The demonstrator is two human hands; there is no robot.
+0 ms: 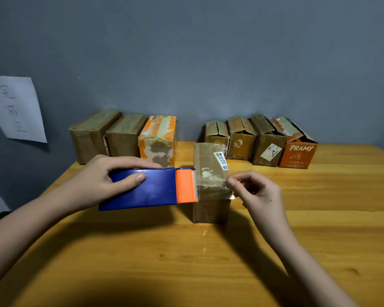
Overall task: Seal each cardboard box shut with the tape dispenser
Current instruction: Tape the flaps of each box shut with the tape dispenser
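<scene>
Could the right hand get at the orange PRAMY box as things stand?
Probably yes, once free: the right hand pinches the tape end over the box being sealed, and only bare table lies between it and the PRAMY box.

Open wood is seen on the yellow wooden desk (186, 262) in front of the brown cardboard box (211, 209) and to its right. The back edge is blocked by two rows of boxes, three sealed brown and orange boxes (124, 138) and four unsealed boxes (262, 142); a narrow gap is left between them.
</scene>
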